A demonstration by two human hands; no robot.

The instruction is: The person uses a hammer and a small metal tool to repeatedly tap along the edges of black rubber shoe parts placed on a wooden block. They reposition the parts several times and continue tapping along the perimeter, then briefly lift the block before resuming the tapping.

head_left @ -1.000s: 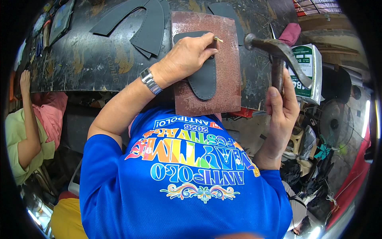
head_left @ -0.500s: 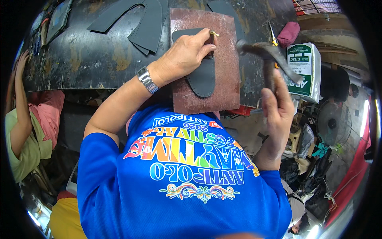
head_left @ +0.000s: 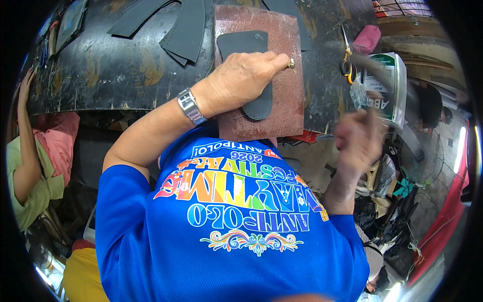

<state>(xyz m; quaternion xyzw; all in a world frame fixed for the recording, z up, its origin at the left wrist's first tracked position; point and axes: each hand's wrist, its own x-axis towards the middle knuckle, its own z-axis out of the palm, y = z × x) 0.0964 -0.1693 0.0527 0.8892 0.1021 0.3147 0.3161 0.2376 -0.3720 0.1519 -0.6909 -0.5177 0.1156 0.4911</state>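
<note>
My left hand [head_left: 246,75] is closed round a small metal punch [head_left: 291,64], its brassy end showing beyond the fingertips. It is over the right side of a reddish-brown board [head_left: 289,105], beside a flat black shoe-upper-like piece [head_left: 244,44]. That piece lies on the board, partly covered by my hand, with a small curved mark near its top right corner. My right hand [head_left: 359,136], raised off the table's right edge, grips a hammer [head_left: 375,68]. Hand and hammer are both smeared by motion.
More black cut pieces [head_left: 183,38] lie on the dark table [head_left: 115,75] to the left. Orange-handled scissors [head_left: 346,65], a pink pouch [head_left: 366,39] and a green-and-white can [head_left: 392,83] are at the right. At far left rests another person's arm [head_left: 25,100].
My left hand has shifted right with the punch, off the black piece's upper part, uncovering the mark there. My right hand has swung the hammer away to the right.
</note>
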